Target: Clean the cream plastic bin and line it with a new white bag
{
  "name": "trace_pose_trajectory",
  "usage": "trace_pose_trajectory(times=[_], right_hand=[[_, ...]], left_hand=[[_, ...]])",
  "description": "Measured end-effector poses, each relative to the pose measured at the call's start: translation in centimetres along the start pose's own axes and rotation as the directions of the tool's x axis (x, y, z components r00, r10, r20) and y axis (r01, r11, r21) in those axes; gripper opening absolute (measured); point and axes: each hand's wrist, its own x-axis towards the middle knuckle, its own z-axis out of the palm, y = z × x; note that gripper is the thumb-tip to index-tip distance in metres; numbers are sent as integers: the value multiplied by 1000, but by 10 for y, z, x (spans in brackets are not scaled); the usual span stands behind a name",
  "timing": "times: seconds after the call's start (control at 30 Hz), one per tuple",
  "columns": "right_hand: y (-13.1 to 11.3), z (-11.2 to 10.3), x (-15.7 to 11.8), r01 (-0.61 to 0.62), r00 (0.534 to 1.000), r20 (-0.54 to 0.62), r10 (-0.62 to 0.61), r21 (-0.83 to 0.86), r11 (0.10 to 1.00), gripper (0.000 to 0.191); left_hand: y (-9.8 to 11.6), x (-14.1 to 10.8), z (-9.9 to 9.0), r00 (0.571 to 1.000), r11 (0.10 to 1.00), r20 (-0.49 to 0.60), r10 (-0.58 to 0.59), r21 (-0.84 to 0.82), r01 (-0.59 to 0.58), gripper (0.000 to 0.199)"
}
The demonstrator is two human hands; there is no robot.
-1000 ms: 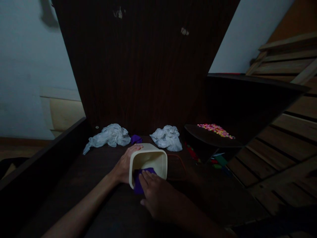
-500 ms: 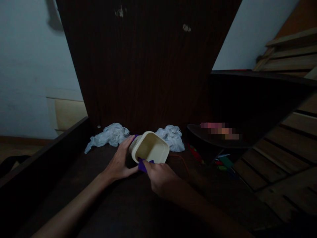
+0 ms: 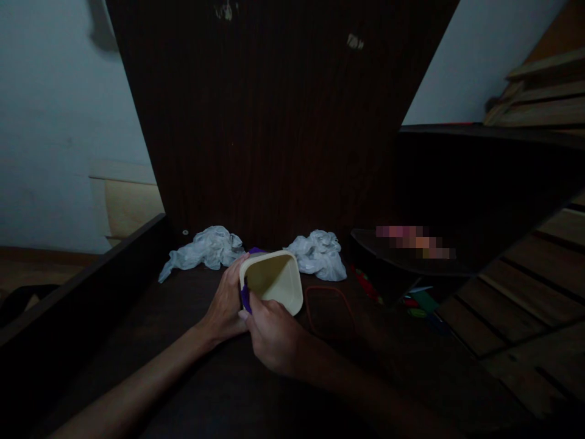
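A cream square-mouthed plastic container (image 3: 289, 286) is tipped so that its opening faces me. Around its left side is wrapped my left hand (image 3: 228, 302), closed on it and holding it. My right hand (image 3: 274, 335) pinches a purple cloth (image 3: 245, 299) over the left part of the rim, with its fingertips at the opening. A bit more purple shows behind the container's top left. To the right of the container lies a thin reddish-brown square ring (image 3: 331, 311), perhaps a lid or seal.
Crumpled whitish plastic bags lie behind the container, one on the left (image 3: 205, 249) and one on the right (image 3: 320, 255). A dark corner shelf (image 3: 411, 259) stands at the right with small coloured items beneath it. A dark raised edge (image 3: 91, 296) runs along the left.
The container has turned and shifted slightly left, uncovering more of the reddish-brown ring. My right hand and the purple cloth have moved from the rim's lower edge to its left side.
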Motion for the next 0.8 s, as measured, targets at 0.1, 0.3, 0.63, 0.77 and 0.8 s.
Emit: trace_pose_trajectory(times=[0.1,0.3,0.63,0.77,0.8], right_hand=[[13,3,-4,146,989,35,-146,-3,989,36],[24,6,-15,330,943,-22,-331,-56,942,32],[4,1,7,349,899,353,-259,-223,910,102],[7,-2,36,341,855,474,-209,-213,916,101],[9,-1,43,308,865,466,-186,-200,930,97]], left_hand=[[-3,-3,-5,999,999,48,20,-35,-18,112],[-6,-5,-13,997,998,69,-25,-58,29,111],[-6,-7,-13,998,994,37,58,-90,-55,104],[-1,-4,-14,998,993,44,50,-112,-45,111],[-1,-4,-14,998,992,45,50,-114,-45,112]])
